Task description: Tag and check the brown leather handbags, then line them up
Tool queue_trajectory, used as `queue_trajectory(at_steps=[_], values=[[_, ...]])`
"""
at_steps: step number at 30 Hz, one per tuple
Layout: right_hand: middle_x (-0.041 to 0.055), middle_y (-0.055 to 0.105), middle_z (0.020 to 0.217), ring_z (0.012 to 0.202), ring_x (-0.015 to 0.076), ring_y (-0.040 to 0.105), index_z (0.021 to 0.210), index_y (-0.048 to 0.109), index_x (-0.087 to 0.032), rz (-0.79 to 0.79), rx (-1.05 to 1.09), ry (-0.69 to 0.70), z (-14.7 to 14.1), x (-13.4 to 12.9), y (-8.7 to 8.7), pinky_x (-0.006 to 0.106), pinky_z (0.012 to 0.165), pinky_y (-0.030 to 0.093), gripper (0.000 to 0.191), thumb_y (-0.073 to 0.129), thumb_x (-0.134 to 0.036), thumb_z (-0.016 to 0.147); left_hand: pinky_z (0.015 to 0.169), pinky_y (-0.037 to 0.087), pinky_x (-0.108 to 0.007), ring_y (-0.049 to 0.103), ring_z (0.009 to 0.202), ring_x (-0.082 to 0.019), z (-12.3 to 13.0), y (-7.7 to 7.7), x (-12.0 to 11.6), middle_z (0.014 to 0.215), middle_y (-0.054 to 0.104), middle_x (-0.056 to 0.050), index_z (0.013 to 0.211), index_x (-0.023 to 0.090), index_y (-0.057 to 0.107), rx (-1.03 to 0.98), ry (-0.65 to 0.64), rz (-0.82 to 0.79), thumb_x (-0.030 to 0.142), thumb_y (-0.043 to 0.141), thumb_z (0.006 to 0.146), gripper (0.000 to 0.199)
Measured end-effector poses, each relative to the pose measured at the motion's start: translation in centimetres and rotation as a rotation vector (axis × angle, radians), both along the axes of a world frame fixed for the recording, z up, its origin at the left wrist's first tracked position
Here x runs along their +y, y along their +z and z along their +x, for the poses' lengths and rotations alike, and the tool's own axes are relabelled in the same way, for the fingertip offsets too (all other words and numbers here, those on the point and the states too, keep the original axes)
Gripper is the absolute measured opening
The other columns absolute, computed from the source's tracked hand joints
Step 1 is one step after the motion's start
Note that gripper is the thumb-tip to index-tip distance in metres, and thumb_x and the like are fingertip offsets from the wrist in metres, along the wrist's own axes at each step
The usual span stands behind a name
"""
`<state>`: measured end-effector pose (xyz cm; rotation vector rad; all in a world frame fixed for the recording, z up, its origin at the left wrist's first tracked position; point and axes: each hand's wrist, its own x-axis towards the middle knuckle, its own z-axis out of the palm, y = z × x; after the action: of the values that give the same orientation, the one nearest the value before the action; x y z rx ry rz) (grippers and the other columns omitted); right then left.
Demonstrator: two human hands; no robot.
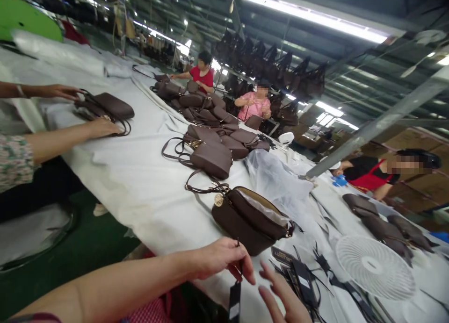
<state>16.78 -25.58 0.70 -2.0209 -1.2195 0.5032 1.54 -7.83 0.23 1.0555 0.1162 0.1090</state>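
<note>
My left hand pinches the dark cord of a black hang tag, which dangles below the fingers and bears a pale label. To its right, my right hand has its fingers apart, with nothing in them. Just beyond both hands stands a dark brown handbag, unzipped at the top, with whitish filling inside and a round gold charm on its side. Its strap lies on the white cloth behind it. Near my right hand is a pile of black hang tags with cords.
A white fan stands at the right. More brown handbags are heaped along the white-covered table, beside clear plastic. At the left, another person's hands touch a brown bag. Other people sit across the table.
</note>
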Motion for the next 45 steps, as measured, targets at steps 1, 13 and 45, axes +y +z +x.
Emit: queue_trajectory(at_steps=[1, 13, 45], values=[[0.0069, 0.071, 0.11, 0.101, 0.0268, 0.066, 0.115, 0.07, -0.03, 0.058, -0.059, -0.025, -0.8, 1.3, 0.4, 0.033, 0.081, 0.056, 0.041, 0.063, -0.049, 0.08, 0.068, 0.044, -0.026, 0.06, 0.069, -0.014, -0.1, -0.1, 0.1, 0.071, 0.065, -0.005, 0.073, 0.013, 0.062, -0.005, -0.02, 0.044, 0.052, 0.051, 0.085, 0.042], [0.0086, 0.074, 0.083, 0.082, 0.0249, 0.07, 0.09, 0.072, -0.022, 0.349, 0.247, -0.132, -5.8, 9.4, 0.3, 0.04, 0.078, 0.059, 0.032, 0.061, -0.051, 0.084, 0.064, 0.043, -0.021, 0.056, 0.071, -0.013, -3.0, -1.4, 4.6, 0.072, 0.064, 0.002, 0.079, 0.017, 0.068, 0.053, 0.057, 0.347, 0.023, 0.058, 0.073, 0.014], [0.0068, 0.071, 0.094, 0.082, 0.0218, 0.065, 0.076, 0.054, -0.025, -0.228, -0.323, 0.18, 0.4, 14.5, 7.6, 0.031, 0.073, 0.051, 0.021, 0.045, -0.042, 0.085, 0.077, 0.043, -0.031, 0.06, 0.09, -0.021, 0.0, 0.4, 10.7, 0.091, 0.066, -0.007, 0.089, 0.017, 0.059, 0.024, 0.679, 1.507, 0.018, 0.045, 0.09, 0.014]])
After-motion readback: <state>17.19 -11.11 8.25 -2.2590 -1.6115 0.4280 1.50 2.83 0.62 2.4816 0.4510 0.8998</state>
